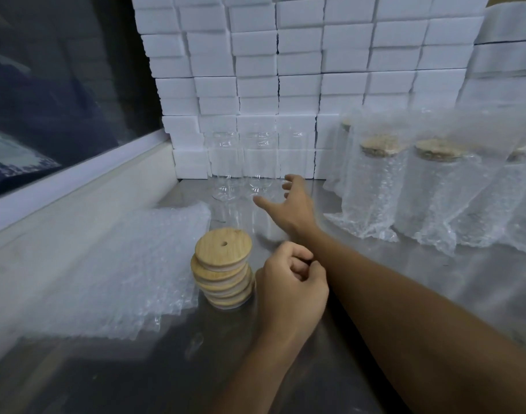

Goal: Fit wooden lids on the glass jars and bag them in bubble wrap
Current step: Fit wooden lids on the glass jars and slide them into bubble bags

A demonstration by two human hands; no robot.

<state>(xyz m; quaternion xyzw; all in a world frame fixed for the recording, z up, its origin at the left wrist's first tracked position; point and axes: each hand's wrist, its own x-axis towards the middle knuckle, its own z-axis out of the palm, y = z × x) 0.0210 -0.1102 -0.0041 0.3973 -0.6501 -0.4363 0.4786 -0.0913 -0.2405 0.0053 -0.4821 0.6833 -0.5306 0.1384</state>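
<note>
Glass jars (257, 162) stand bare at upper centre of the table (405, 294), fragile and slippery, best taken round the body, as the right hand (291, 204) reaches with spread, empty fingers and the left hand (288, 282) curls empty beside the wooden lids (223, 267).

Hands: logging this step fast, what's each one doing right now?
Left hand: closed in a fist beside the lid stack, holding nothing visible.
Right hand: open, reaching toward the bare jars.

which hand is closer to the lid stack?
Left. The left hand is curled right beside the lid stack, at its right side. The right hand is stretched out beyond it, toward the bare jars.
</note>
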